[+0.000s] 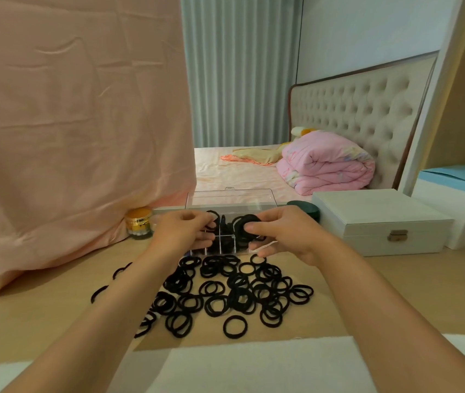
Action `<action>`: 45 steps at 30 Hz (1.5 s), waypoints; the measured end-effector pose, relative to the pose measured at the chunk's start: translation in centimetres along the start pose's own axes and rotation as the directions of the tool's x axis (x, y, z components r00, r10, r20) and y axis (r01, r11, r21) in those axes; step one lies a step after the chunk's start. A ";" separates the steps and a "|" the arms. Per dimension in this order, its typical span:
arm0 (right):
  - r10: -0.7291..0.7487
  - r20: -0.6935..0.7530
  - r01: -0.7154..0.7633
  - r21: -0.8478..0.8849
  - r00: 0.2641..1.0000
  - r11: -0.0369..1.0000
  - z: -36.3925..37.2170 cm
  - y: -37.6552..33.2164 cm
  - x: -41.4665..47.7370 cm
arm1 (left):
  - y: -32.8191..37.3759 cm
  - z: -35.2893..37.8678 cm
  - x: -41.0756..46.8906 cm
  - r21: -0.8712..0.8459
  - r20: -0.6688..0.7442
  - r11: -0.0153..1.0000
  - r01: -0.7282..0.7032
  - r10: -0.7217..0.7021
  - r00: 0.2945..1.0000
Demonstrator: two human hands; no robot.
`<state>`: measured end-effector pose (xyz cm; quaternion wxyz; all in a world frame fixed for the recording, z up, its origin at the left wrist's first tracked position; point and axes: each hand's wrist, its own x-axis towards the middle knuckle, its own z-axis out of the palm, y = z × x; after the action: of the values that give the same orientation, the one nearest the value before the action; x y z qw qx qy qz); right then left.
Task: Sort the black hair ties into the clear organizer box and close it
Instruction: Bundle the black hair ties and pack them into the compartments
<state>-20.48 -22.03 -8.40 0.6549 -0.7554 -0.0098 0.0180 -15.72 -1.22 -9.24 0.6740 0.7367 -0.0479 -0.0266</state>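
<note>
A clear organizer box (227,239) stands on the wooden table with its lid (227,198) raised at the back; several compartments hold black hair ties. My right hand (285,234) pinches a bunch of black hair ties (247,224) over the box's right side. My left hand (181,231) hovers over the left compartments with fingers curled round a black tie; its fingertips are partly hidden. A large pile of loose black hair ties (225,293) lies on the table just in front of the box, with a few strays (106,287) to the left.
A pink cloth (69,137) hangs over the left side down to the table. A gold-lidded jar (139,224) stands left of the box, a dark green round tin (308,209) behind right, a white jewelry case (379,222) at right. A white pad (254,364) lies at the near edge.
</note>
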 end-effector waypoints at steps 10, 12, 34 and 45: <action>-0.054 -0.099 0.054 0.001 0.994 0.999 -1.0 -0.1 0.4 | 0.9 3.5 1.1 -0.118 0.458 0.989 0.085 -0.021 0.889; -0.045 -0.159 0.045 -0.002 0.986 0.999 -1.2 0.2 0.6 | 1.4 3.8 1.4 -0.063 0.493 0.997 0.053 -0.015 0.870; -0.135 -0.427 -0.125 -0.529 0.894 0.840 -0.4 0.8 4.7 | -3.5 2.0 6.1 0.792 0.463 0.333 -0.512 0.219 0.859; 0.018 -0.294 -0.294 -0.956 0.956 0.015 2.5 -1.0 10.9 | -2.7 0.3 6.2 0.768 0.492 0.387 -0.510 0.154 0.857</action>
<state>-9.73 -18.95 -7.92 -0.0625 -0.9896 0.1294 0.0032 -9.47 -1.99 -11.81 0.1672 0.9326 -0.3195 0.0131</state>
